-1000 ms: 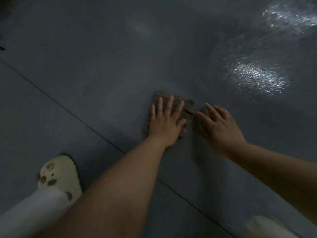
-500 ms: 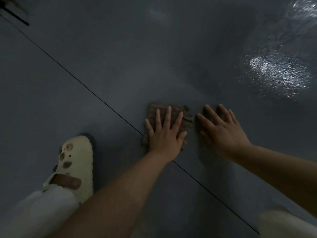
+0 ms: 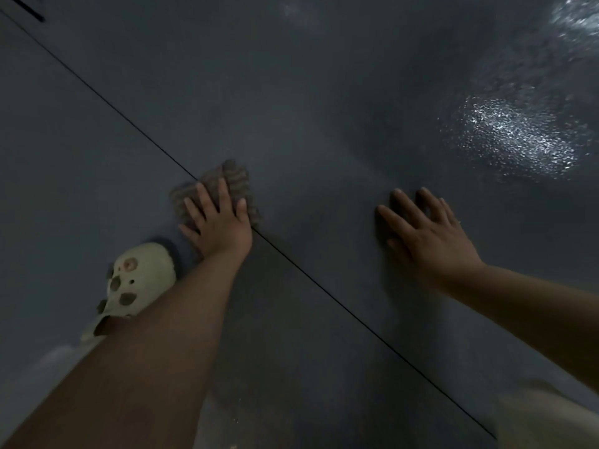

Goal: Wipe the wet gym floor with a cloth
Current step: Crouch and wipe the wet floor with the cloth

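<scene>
A brownish ribbed cloth [image 3: 235, 178] lies flat on the dark grey gym floor [image 3: 324, 92], across a thin black seam line. My left hand [image 3: 217, 222] presses down on the cloth with fingers spread, covering its near half. My right hand [image 3: 424, 234] rests flat on the bare floor well to the right of the cloth, fingers apart, holding nothing. A wet patch [image 3: 515, 140] glistens on the floor at the upper right, beyond my right hand.
A cream clog shoe [image 3: 136, 280] with holes stands just left of my left forearm, close to the cloth. The black seam line [image 3: 324, 280] runs diagonally from upper left to lower right. A pale trouser knee [image 3: 551, 419] shows at the bottom right.
My left hand has slid the cloth to the left, over the seam and toward the shoe. The gap between my two hands has grown wide; my right hand stays flat on the floor.
</scene>
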Motion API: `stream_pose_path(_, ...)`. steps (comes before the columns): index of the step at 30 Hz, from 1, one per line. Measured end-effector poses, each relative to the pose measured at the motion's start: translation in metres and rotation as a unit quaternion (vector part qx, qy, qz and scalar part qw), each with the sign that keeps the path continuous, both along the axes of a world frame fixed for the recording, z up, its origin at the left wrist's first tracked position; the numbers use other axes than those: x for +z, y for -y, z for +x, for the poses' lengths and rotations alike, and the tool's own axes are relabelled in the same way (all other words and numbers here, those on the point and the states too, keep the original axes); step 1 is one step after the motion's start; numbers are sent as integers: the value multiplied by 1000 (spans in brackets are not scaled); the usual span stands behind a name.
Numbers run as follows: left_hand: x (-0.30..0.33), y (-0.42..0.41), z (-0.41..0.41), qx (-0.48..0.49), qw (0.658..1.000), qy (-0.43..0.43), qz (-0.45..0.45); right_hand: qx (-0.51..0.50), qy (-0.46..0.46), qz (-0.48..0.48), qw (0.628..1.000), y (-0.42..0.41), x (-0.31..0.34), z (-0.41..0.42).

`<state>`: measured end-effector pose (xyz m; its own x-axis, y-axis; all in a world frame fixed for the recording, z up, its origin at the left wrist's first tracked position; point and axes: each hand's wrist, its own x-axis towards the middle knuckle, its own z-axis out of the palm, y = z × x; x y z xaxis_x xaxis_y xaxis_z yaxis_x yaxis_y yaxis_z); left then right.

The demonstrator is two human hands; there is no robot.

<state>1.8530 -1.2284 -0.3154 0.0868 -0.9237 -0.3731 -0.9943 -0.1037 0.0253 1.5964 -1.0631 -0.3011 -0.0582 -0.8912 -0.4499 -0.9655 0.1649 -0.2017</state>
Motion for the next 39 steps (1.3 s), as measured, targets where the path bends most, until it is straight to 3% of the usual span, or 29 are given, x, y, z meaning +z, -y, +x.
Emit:
stream_pose_path(4,0,-54,-27,-57,998,32,16,-1,12,-15,1000,-1,-3,0)
stream_pose_path(7,-1,-128,-63,-271,962,8,4,-28,42,-33,998,-1,-1,-6)
stream_pose_path(9,-1,-177,-78,-444,894,-48,35,-58,57,-43,996,-4,3,-13)
stream_pose_path(11,-2,-186,-81,-578,810,-50,82,-58,50,-31,997,-9,5,-23)
stream_pose_path(14,-14,-138,-74,-698,713,-66,13,-65,36,-49,996,-17,8,-34)
stream_pose_path(15,-14,-117,-74,-703,709,-60,-5,-80,30,-56,995,-18,9,-38)
stream_pose_path(16,-13,-95,-74,-681,730,-48,-18,-92,27,-55,994,-19,10,-43)
stream_pose_path(18,-10,-53,-74,-542,840,7,-8,-110,21,-62,992,-22,11,-53)
stream_pose_path(19,-6,-36,-75,-411,911,32,5,-116,15,-67,991,-23,11,-59)
stream_pose_path(20,-1,-23,-78,-278,960,39,16,-123,8,-69,990,-24,11,-66)
stream_pose_path(21,3,-16,-83,-166,986,27,24,-130,1,-70,989,-26,9,-73)
stream_pose_path(23,7,-13,-100,-44,999,-2,31,-154,-13,-82,985,-28,8,-89)
stream_pose_path(25,5,-20,-124,0,1000,-12,22,-185,-24,-92,978,-32,5,-101)
stream_pose_path(27,1,-40,-157,-38,999,-13,8,-216,-32,-100,971,-35,4,-114)
stream_pose_path(29,-1,-74,-194,-182,983,-7,3,-250,-40,-108,961,-37,1,-124)
stream_pose_path(30,-2,-95,-211,-281,960,-14,7,-269,-43,-111,956,-37,0,-128)
stream_pose_path(32,0,-127,-238,-481,875,-33,28,-300,-46,-123,945,-39,-4,-134)
stream_pose_path(34,3,-122,-254,-648,760,-28,33,-311,-56,-128,940,-42,-8,-138)
stream_pose_path(36,2,-83,-269,-739,673,4,30,-314,-64,-131,938,-44,-11,-143)
stream_pose_path(37,0,-58,-275,-744,667,16,24,-316,-66,-129,938,-45,-11,-145)
stream_pose_path(38,-1,-35,-279,-717,696,23,18,-317,-70,-122,938,-47,-12,-147)
stream_pose_path(39,0,-12,-280,-657,754,24,8,-317,-77,-114,938,-48,-12,-149)
